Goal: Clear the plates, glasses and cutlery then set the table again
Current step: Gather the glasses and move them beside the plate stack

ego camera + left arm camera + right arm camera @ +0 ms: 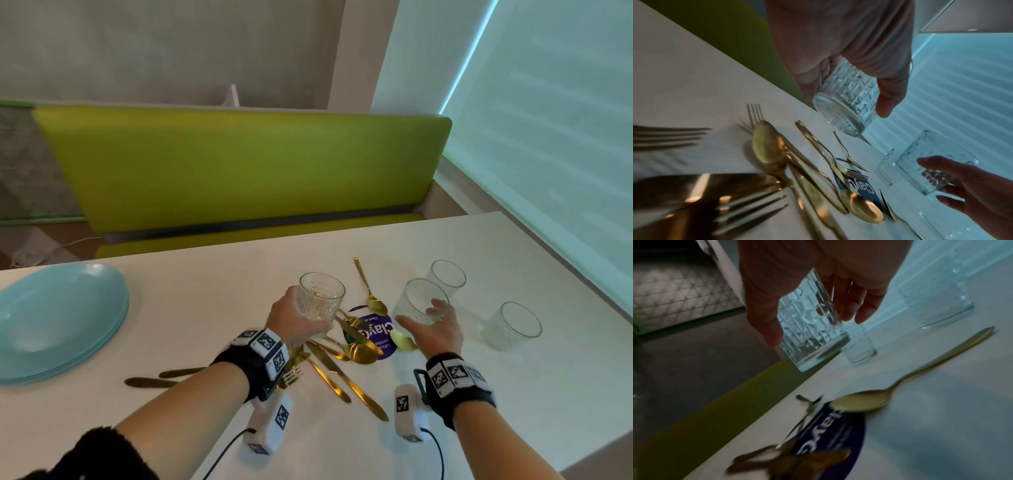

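- Head view: the left hand [294, 317] holds a cut-pattern glass [321, 297] upright, its grip wrapped round the lower wall, lifted above the heap of gold cutlery [339, 359] on the white surface [205, 301]. The right hand [435, 330] holds a second glass [423, 301], thumb on the near side and fingers curled round the far side. Two more glasses stand on the surface: a far glass [447, 277] just behind the held one and a right-side glass [512, 325] near the right hand. A lone gold spoon [370, 291] lies between the two held glasses, its bowl on a round purple sticker [373, 334]. A stack of pale blue plates [58, 318] sits at the left edge (well apart from the glasses). A green bench [239, 164] runs behind the surface.
- Left wrist view: the left hand [840, 48] pinches its glass [849, 104] between thumb and fingers, base clear of the surface. Forks, knives and spoons [777, 170] lie crossed below. The right hand [978, 186] is at the lower right, with its glass [929, 164].
- Right wrist view (dim and blurred): the right hand [812, 280] clasps its glass [809, 326], tilted and off the surface, thumb on one wall and fingers on the other. The spoon [869, 400] rests partly on the sticker [838, 433].
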Demonstrator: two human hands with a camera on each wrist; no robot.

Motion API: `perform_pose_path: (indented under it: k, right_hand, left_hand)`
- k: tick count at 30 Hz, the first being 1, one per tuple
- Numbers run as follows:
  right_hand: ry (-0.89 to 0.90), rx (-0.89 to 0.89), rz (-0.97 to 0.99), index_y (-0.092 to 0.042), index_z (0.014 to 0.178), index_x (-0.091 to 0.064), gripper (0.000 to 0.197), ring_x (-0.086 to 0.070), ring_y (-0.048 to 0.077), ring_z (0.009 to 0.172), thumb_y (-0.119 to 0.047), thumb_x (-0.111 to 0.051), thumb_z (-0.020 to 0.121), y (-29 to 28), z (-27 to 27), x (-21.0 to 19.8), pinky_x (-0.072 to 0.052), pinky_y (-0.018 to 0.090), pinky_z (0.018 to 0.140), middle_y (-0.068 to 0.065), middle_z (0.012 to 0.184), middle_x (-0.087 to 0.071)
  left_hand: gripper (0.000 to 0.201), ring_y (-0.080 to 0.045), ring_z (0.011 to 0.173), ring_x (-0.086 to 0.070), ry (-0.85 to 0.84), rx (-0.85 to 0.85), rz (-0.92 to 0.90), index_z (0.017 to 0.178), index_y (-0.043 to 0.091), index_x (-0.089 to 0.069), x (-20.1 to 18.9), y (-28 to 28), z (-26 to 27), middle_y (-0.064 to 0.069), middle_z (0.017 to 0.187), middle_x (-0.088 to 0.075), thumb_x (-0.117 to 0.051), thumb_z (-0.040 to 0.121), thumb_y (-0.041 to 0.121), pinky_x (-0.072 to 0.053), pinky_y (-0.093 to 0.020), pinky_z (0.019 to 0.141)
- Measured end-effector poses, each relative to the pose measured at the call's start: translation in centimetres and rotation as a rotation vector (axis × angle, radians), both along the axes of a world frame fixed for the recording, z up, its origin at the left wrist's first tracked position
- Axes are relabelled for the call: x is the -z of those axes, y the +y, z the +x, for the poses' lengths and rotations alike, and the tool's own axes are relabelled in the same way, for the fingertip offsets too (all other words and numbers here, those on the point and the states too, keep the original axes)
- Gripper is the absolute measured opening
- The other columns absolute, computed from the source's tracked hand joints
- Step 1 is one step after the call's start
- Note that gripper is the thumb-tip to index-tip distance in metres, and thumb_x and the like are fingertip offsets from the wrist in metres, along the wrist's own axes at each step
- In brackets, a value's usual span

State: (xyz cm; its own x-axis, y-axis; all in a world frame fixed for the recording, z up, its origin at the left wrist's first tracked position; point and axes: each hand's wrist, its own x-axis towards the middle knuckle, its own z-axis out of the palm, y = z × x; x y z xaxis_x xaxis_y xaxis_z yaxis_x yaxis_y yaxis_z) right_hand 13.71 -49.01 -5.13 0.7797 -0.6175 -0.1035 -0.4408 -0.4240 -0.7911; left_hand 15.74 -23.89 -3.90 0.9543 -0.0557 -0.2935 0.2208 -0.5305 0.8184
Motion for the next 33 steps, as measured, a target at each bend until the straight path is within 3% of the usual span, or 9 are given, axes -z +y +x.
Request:
perform_pose_path:
  k: [5,9,13,15,18,26,30,33]
  right_hand:
    - [0.020,-0.169,0.040,-0.021,0.123,-0.050,0.077,-0.057,0.024,0.109,-0.031,-0.087,0.057,9.8,-3.5,-1.4,-0.051,0.038,0.093,0.005,0.119,-0.060]
    - [0.043,-0.313,0.049,-0.016,0.122,-0.052,0.074,-0.057,0.021,0.106,-0.029,-0.087,0.058,18.6,-7.1,-1.5,-0.043,0.027,0.088,0.003,0.116,-0.061]
    - [0.106,-0.432,0.110,-0.018,0.119,-0.052,0.071,-0.057,0.019,0.106,-0.029,-0.087,0.058,27.0,-9.7,-0.1,-0.044,0.025,0.086,-0.002,0.109,-0.057]
    - [0.131,-0.488,0.128,-0.020,0.116,-0.052,0.070,-0.058,0.018,0.104,-0.030,-0.087,0.057,30.9,-10.8,0.7,-0.047,0.028,0.089,-0.003,0.108,-0.057]
    - [0.170,-0.579,0.110,-0.020,0.117,-0.051,0.070,-0.057,0.018,0.106,-0.031,-0.087,0.058,35.8,-12.2,1.4,-0.046,0.028,0.091,-0.004,0.109,-0.058]
    - [0.251,-0.699,0.085,-0.018,0.123,-0.051,0.074,-0.053,0.017,0.113,-0.029,-0.086,0.059,44.5,-13.5,2.8,-0.042,0.024,0.093,0.001,0.122,-0.057]
    - [0.282,-0.740,0.068,-0.020,0.126,-0.049,0.078,-0.053,0.018,0.115,-0.031,-0.086,0.059,46.8,-13.8,3.6,-0.043,0.025,0.096,0.002,0.122,-0.057]
    - [0.286,-0.754,0.047,-0.021,0.127,-0.048,0.078,-0.052,0.018,0.115,-0.032,-0.085,0.059,47.8,-13.7,4.0,-0.043,0.025,0.096,0.002,0.121,-0.056]
  left_hand:
    - [0.076,-0.019,0.109,-0.056,-0.016,-0.007,-0.049,0.128,0.015,-0.044,-0.4,6.7,-3.6,-0.004,0.127,-0.058,-0.083,0.064,0.028,-0.045,-0.024,0.083]
    - [0.078,-0.022,0.115,-0.056,-0.018,-0.097,-0.056,0.129,0.015,-0.044,-0.1,14.0,-7.1,-0.006,0.128,-0.057,-0.084,0.063,0.026,-0.044,-0.023,0.083]
    - [0.079,-0.023,0.113,-0.056,-0.009,-0.219,-0.046,0.129,0.014,-0.045,0.7,21.8,-10.6,-0.007,0.127,-0.058,-0.085,0.062,0.024,-0.041,-0.023,0.084]
    - [0.089,-0.024,0.115,-0.056,0.004,-0.272,-0.044,0.130,0.012,-0.045,1.3,25.5,-12.4,-0.008,0.128,-0.058,-0.086,0.053,0.029,-0.041,-0.025,0.088]
    - [0.095,-0.023,0.116,-0.056,0.027,-0.368,-0.046,0.130,0.010,-0.046,2.3,30.5,-15.1,-0.009,0.129,-0.058,-0.074,0.042,0.034,-0.041,-0.026,0.091]
    - [0.100,-0.025,0.121,-0.053,0.095,-0.553,-0.077,0.133,0.011,-0.043,5.2,39.2,-19.4,-0.009,0.133,-0.055,-0.074,0.041,0.033,-0.040,-0.032,0.100]
    - [0.088,-0.025,0.126,-0.048,0.106,-0.588,-0.055,0.137,0.011,-0.041,7.0,41.1,-20.1,-0.009,0.139,-0.048,-0.084,0.061,0.019,-0.037,-0.033,0.103]
    - [0.084,-0.027,0.125,-0.047,0.090,-0.586,-0.013,0.136,0.013,-0.043,7.6,41.7,-20.1,-0.011,0.137,-0.047,-0.084,0.063,0.016,-0.039,-0.035,0.104]
